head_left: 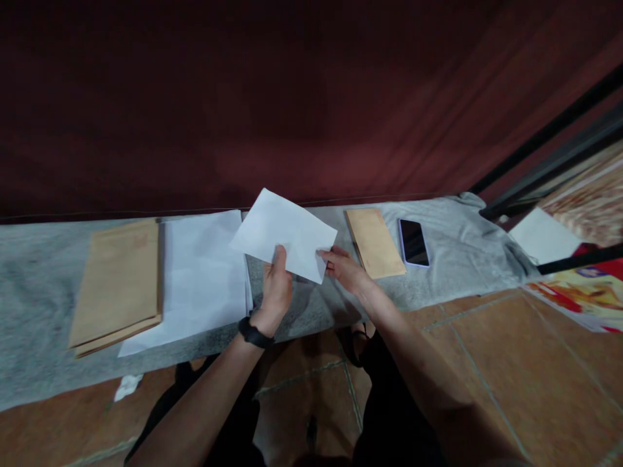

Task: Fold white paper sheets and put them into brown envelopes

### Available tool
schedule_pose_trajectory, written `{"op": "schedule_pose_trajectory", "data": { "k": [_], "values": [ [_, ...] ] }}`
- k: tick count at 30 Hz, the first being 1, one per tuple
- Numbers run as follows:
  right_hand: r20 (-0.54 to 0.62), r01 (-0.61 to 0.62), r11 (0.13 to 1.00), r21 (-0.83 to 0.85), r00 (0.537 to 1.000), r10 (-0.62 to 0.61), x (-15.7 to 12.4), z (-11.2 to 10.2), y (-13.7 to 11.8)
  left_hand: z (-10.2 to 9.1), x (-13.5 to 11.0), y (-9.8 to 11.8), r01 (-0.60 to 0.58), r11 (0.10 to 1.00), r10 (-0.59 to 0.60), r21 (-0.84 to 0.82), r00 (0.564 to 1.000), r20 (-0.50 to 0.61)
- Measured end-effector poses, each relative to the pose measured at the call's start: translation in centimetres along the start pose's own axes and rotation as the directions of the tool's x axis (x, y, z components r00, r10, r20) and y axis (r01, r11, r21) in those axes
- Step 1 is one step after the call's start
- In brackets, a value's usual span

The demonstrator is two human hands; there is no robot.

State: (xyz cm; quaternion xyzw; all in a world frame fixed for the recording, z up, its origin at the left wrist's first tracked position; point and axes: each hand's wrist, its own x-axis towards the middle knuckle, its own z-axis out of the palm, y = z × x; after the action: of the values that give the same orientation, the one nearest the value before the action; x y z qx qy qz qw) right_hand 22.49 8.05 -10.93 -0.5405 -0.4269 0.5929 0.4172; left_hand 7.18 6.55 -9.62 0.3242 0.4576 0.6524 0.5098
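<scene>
Both of my hands hold one white sheet of paper (pixel 285 232) in the air above a grey cloth (pixel 39 259). My left hand (pixel 276 288), with a black band at the wrist, grips the sheet's lower edge, thumb on top. My right hand (pixel 344 267) pinches the sheet's right corner. Left of my hands lies a stack of white paper (pixel 204 279). Beside it, further left, is a pile of brown envelopes (pixel 119 282).
A single brown envelope (pixel 374 242) and a dark phone (pixel 413 242) lie on the cloth to the right. A dark red curtain hangs behind. Brown floor tiles are below, with a scrap of white paper (pixel 127 385). Black bars, a white sheet (pixel 542 237) and colourful print (pixel 584 292) sit far right.
</scene>
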Motion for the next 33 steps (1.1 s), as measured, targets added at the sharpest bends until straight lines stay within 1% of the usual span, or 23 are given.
{"op": "schedule_pose_trajectory", "data": {
  "k": [2, 4, 6, 7, 9, 10, 11, 13, 15, 16, 18, 19, 22, 25, 27, 29, 31, 33],
  "values": [
    [-0.096, 0.014, 0.999, -0.033, 0.995, -0.017, 0.4, -0.3, 0.2, -0.4, 0.3, -0.2, 0.001, 1.000, -0.001, 0.004, 1.000, -0.012],
    [-0.177, 0.024, 0.986, -0.164, 0.983, -0.053, 1.0, -1.0, 0.2, -1.3, 0.9, -0.1, 0.017, 1.000, -0.017, 0.008, 0.998, -0.064],
    [-0.204, 0.010, 0.947, -0.321, 0.976, -0.079, 1.4, -1.8, 0.2, -2.7, 1.9, 0.1, 0.022, 0.999, -0.020, 0.025, 0.995, -0.100],
    [-0.205, 0.001, 0.926, -0.377, 0.975, -0.084, 1.6, -2.2, 0.2, -3.4, 2.3, 0.2, 0.016, 0.998, -0.010, 0.059, 0.995, -0.101],
    [-0.208, -0.011, 0.902, -0.431, 0.974, -0.088, 1.6, -2.8, 0.2, -4.8, 3.1, 0.2, 0.008, 0.980, 0.010, 0.198, 0.996, -0.092],
    [-0.216, -0.020, 0.882, -0.471, 0.972, -0.093, 1.6, -3.0, 0.3, -5.4, 3.4, 0.1, 0.003, 0.960, 0.016, 0.280, 0.998, -0.066],
    [-0.227, -0.037, 0.841, -0.540, 0.968, -0.103, 1.4, -3.2, 0.4, -5.9, 3.6, 0.0, -0.012, 0.931, 0.023, 0.365, 0.999, -0.027],
    [-0.245, -0.088, 0.697, -0.712, 0.961, -0.130, 1.1, -3.4, 0.5, -6.6, 3.5, -0.2, -0.079, 0.840, 0.044, 0.536, 0.996, 0.078],
    [-0.234, -0.120, 0.540, -0.833, 0.961, -0.148, 0.8, -3.3, 0.7, -7.0, 3.2, -0.4, -0.180, 0.695, 0.079, 0.696, 0.981, 0.175],
    [-0.224, -0.123, 0.494, -0.861, 0.963, -0.151, 0.7, -3.2, 0.7, -7.1, 3.0, -0.5, -0.224, 0.607, 0.094, 0.762, 0.973, 0.211],
    [-0.204, -0.111, 0.444, -0.889, 0.965, -0.165, 0.4, -3.0, 0.8, -7.2, 2.5, -0.6, -0.281, 0.444, 0.109, 0.851, 0.960, 0.260],
    [-0.195, -0.099, 0.425, -0.900, 0.963, -0.188, 0.2, -2.9, 0.7, -7.2, 2.2, -0.5, -0.295, 0.380, 0.106, 0.877, 0.955, 0.276],
    [-0.173, -0.047, 0.361, -0.931, 0.930, -0.324, -0.4, -2.5, 0.6, -7.1, 1.1, -0.2, -0.320, 0.226, 0.073, 0.920, 0.947, 0.312],
    [-0.085, 0.081, 0.325, -0.942, 0.882, -0.464, -0.9, -1.8, 0.8, -6.6, -0.1, 0.5, -0.356, 0.044, 0.071, 0.934, 0.933, 0.352],
    [0.014, 0.212, 0.341, -0.916, 0.866, -0.500, -1.3, -0.9, 1.2, -6.1, -1.0, 0.8, -0.406, -0.074, 0.114, 0.911, 0.904, 0.412],
    [0.112, 0.319, 0.360, -0.877, 0.863, -0.493, -1.7, 0.2, 1.8, -5.5, -1.7, 0.5, -0.480, -0.134, 0.138, 0.867, 0.857, 0.496],
    [0.190, 0.372, 0.349, -0.860, 0.869, -0.458, -2.2, 1.4, 2.6, -5.1, -2.3, -0.3, -0.574, -0.130, 0.097, 0.808, 0.804, 0.587],
    [0.238, 0.390, 0.322, -0.863, 0.875, -0.421, -2.7, 2.4, 3.2, -4.8, -2.7, -1.5, -0.650, -0.111, 0.018, 0.752, 0.755, 0.656]
  ]
}}
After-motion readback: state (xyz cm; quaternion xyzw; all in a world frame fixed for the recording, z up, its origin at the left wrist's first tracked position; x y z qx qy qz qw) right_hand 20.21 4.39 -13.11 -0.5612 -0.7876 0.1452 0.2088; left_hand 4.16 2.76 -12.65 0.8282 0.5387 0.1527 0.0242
